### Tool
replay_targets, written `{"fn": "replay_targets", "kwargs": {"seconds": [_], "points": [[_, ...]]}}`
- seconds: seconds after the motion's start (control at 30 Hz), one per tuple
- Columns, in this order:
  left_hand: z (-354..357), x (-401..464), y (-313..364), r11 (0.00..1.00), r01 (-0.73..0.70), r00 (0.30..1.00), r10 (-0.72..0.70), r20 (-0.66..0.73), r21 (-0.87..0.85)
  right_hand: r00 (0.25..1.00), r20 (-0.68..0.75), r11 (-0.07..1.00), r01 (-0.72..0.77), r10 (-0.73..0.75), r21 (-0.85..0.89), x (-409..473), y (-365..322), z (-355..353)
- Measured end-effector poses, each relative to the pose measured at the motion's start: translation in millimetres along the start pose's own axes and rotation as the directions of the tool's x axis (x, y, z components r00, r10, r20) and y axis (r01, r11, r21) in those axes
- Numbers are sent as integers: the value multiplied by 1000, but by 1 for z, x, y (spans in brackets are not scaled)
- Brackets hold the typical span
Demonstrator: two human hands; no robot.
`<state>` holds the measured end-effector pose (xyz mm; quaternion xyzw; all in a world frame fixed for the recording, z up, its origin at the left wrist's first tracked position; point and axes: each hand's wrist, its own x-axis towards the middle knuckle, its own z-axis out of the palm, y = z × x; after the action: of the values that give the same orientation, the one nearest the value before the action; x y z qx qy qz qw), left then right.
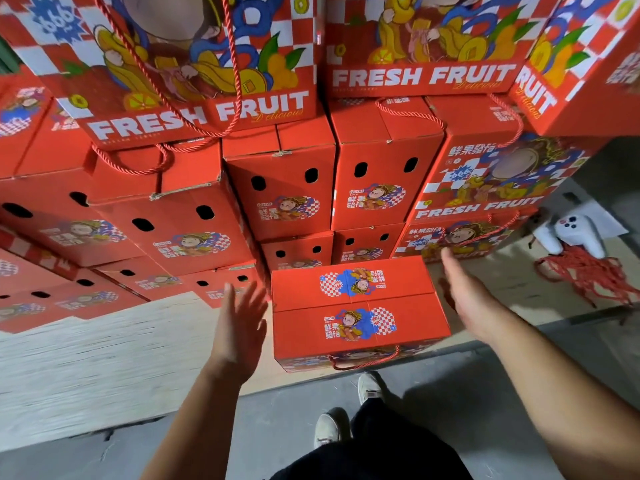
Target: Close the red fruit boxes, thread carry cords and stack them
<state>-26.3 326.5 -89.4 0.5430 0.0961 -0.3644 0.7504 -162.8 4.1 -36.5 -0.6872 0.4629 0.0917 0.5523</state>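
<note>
A closed red fruit box lies on a wooden board in front of me, with a red carry cord hanging along its near side. My left hand hovers just left of the box, fingers straight, holding nothing. To the right of the box, my right hand is held up with its palm open and touches nothing. Behind the box rises a tall stack of red fruit boxes, several with cords threaded.
A loose bundle of red cords lies on the floor at the right, beside a white game controller. The wooden board extends left. Grey concrete floor and my shoes are below.
</note>
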Motion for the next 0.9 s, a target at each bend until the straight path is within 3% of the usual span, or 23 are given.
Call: {"fn": "replay_targets", "kwargs": {"seconds": [0.13, 0.2, 0.3, 0.4, 0.43, 0.5, 0.57, 0.67, 0.8, 0.9], "points": [[26, -7, -2, 995, 20, 991, -32, 129, 96, 994, 114, 993, -20, 7, 114, -2, -12, 18], [23, -5, 4, 994, 23, 995, -32, 92, 103, 977, 212, 973, -80, 34, 215, -6, -15, 11], [22, -2, -1, 997, -32, 996, 26, 91, 66, 976, 207, 968, -118, 72, 221, -10, -11, 9], [30, 1, -5, 986, -48, 998, 55, -43, 161, 964, 225, 951, -198, 144, 239, -21, -12, 19], [30, 3, -1, 975, -54, 994, 73, -80, 217, 967, 202, 930, -210, 153, 300, -25, -12, 19], [26, 10, 14, 933, -72, 983, 126, -133, 352, 984, 20, 884, -170, 179, 437, -30, -8, 18], [27, 14, 32, 871, -36, 980, 127, -155, 490, 933, -168, 770, -151, 318, 620, -40, 7, 23], [31, 21, 52, 656, 97, 992, -5, -124, 749, 901, -9, 462, -214, 434, 861, -59, 29, 49], [54, 26, 85, 519, -63, 981, -126, 149, 853, 904, 168, 284, -293, 392, 913, -78, 15, 76], [86, 32, 90, 113, -254, 950, -157, 270, 961, 872, 245, 252, -373, 424, 893, -95, -3, 73]]}}
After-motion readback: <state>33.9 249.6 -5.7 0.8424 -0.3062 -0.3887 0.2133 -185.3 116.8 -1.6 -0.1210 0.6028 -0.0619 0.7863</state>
